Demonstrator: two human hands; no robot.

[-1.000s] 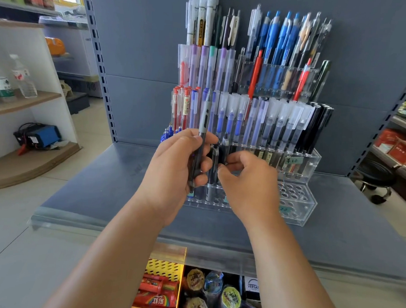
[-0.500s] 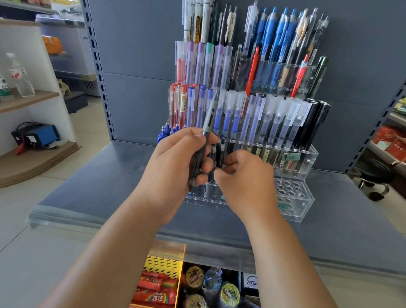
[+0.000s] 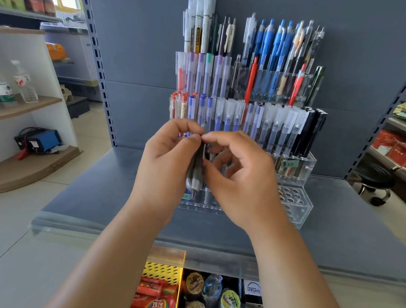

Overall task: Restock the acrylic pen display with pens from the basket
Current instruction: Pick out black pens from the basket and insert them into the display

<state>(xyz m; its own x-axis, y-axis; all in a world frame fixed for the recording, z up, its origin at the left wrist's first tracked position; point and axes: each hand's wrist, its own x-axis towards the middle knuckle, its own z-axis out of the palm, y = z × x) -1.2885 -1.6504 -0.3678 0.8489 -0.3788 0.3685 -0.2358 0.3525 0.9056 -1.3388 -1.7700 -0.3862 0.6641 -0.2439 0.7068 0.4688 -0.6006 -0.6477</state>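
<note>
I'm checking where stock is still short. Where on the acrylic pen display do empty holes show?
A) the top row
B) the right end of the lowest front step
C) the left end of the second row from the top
B: open round holes show at the right end of the lowest step of the acrylic display; the other two spots hold pens.

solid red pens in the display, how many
2 red pens: one just left of the blue pens, one at their right, near the dark green pen. Others may be hidden.
</note>
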